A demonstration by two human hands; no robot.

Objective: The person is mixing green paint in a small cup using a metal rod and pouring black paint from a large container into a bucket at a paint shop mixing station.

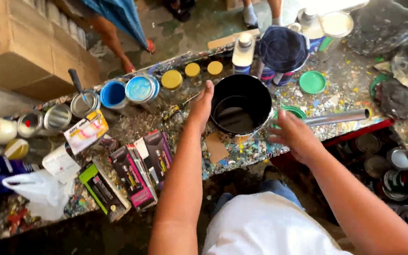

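A black bucket [242, 94] holding dark paint stands on the paint-splattered workbench [336, 89]. My left hand [201, 107] rests flat against the bucket's left side, fingers pointing away from me. My right hand [293, 133] hovers at the bucket's lower right rim with fingers curled; I cannot see anything held in it. A grey metal tube [338, 117] lies on the bench just beyond the right hand, over a green lid [294, 111].
Blue paint tins [140, 88] and yellow lids [172, 79] line the far edge. Boxes of small cartons [138, 170] sit at the left with open tins [57, 116]. A cloth-covered can [283, 49], a bottle [243, 51], a green lid [312, 82]. Tins [393, 174] lie below right. Another person's legs [114, 42] stand beyond.
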